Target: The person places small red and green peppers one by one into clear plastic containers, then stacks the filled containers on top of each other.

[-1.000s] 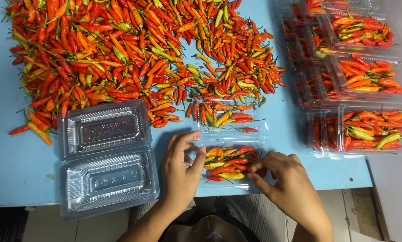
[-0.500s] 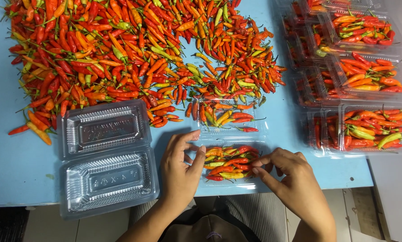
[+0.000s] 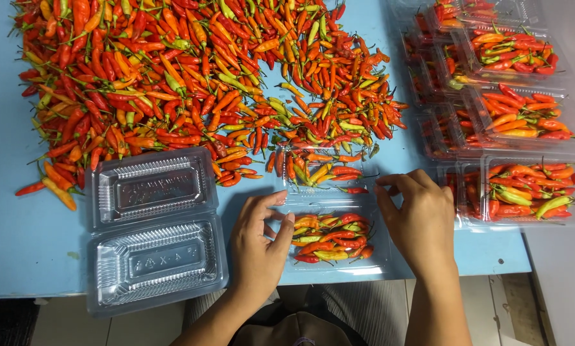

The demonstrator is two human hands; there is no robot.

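Head view, looking straight down: blue table filling most of the frame, edge running along the bottom. Spread over upper left and centre, a big heap of chilli peppers, mostly red and orange with some green and yellow. Stacked along the right side, filled clear clamshell boxes, lids down over chillies, nearest one at right centre just beside the right wrist. At lower left, an empty clear clamshell box, lying open, lid half above, tray half below, touching the edge of the heap. At lower centre between both hands, a small open clamshell tray loaded with red, orange and green chillies, its clear lid folded back toward the heap, with a few peppers showing through it. Left hand at the tray's left edge, fingers loosely curled, thumb and fingertips touching the plastic rim, not clenched. Right hand at the tray's upper right corner, fingertips pinching lightly at the rim near the hinge, grasping nothing else.
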